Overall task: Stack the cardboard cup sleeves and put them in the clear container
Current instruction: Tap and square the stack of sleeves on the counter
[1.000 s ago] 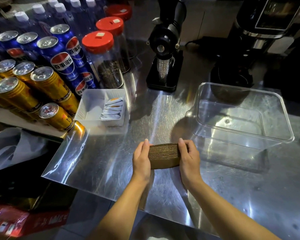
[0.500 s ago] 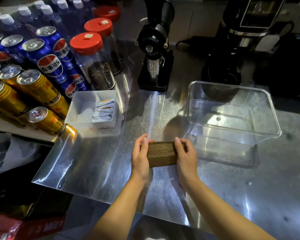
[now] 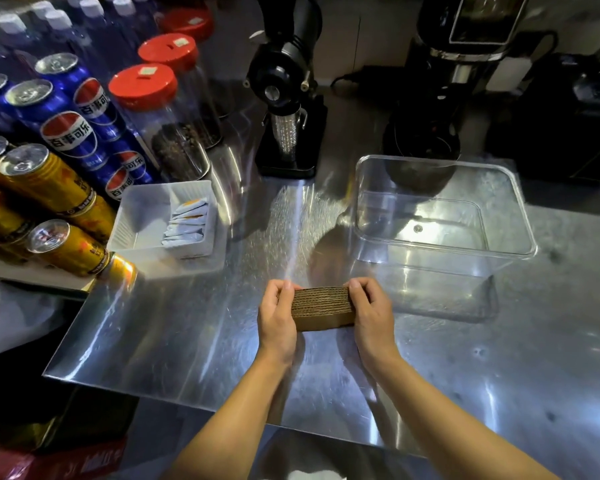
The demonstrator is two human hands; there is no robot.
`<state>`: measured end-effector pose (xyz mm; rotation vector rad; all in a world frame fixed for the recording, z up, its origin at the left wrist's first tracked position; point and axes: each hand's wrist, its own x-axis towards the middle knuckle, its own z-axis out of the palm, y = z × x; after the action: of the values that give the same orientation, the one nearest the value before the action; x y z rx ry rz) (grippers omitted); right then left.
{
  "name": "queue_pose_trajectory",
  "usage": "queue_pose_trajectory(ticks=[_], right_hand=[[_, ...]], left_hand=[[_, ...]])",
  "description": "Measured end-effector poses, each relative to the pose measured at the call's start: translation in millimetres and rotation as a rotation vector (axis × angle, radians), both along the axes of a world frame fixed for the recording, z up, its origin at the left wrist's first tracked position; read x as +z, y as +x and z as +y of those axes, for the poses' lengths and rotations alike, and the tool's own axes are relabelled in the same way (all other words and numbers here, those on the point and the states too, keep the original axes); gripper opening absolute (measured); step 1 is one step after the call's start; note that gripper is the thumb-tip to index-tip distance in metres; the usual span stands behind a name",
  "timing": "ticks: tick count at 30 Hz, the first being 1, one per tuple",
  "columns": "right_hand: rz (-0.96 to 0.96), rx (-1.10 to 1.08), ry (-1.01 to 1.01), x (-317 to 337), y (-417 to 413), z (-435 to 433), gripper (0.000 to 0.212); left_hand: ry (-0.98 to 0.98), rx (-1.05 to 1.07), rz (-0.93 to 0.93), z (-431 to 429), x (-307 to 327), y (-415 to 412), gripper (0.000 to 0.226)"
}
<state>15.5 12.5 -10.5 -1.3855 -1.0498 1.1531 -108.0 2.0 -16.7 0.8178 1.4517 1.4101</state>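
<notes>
A stack of brown cardboard cup sleeves [image 3: 321, 308] stands on edge on the steel counter, near the middle of the view. My left hand [image 3: 278, 322] presses its left end and my right hand [image 3: 371, 315] presses its right end, so both grip the stack between them. The clear container [image 3: 510, 216] sits open and empty on the counter, up and to the right of the stack, a short gap away from my right hand.
A white tray [image 3: 136, 216] with sachets sits left of centre. Blue and gold cans [image 3: 66, 133] and red-lidded jars [image 3: 160, 109] line the left. A black grinder [image 3: 288, 98] and a coffee machine [image 3: 465, 71] stand behind. The counter's front edge [image 3: 222, 407] runs under my forearms.
Both hands stay clamped on the stack. My fingers have curled further over its top edge, and the view has shifted slightly.
</notes>
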Motion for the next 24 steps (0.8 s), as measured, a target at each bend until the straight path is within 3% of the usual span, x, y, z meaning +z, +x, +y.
queue_pose_trajectory(ticks=[7, 10, 12, 15, 18, 24], right_hand=[[-0.092, 0.034, -0.009, -2.0, 2.9, 5.6, 0.028], [-0.102, 0.029, 0.007, -3.7, 1.9, 4.8, 0.025], [-0.098, 0.032, 0.008, -5.3, 1.8, 4.5, 0.024], [-0.106, 0.047, -0.001, -6.8, 3.0, 4.7, 0.023], [-0.119, 0.056, 0.0, -8.3, 4.0, 4.2, 0.023], [-0.104, 0.07, -0.009, -10.6, 4.4, 5.4, 0.023]], left_hand=[[-0.012, 0.034, 0.006, 2.8, -2.4, 2.0, 0.027], [0.022, -0.088, -0.116, -4.1, 2.6, -6.9, 0.021], [0.037, -0.233, -0.137, -12.6, 2.4, -21.0, 0.037], [0.007, -0.411, 0.079, -25.6, 0.7, -45.9, 0.061], [-0.016, -0.423, 0.349, -30.1, -1.1, -54.8, 0.067], [0.011, -0.327, 0.41, -26.4, -0.3, -48.8, 0.048]])
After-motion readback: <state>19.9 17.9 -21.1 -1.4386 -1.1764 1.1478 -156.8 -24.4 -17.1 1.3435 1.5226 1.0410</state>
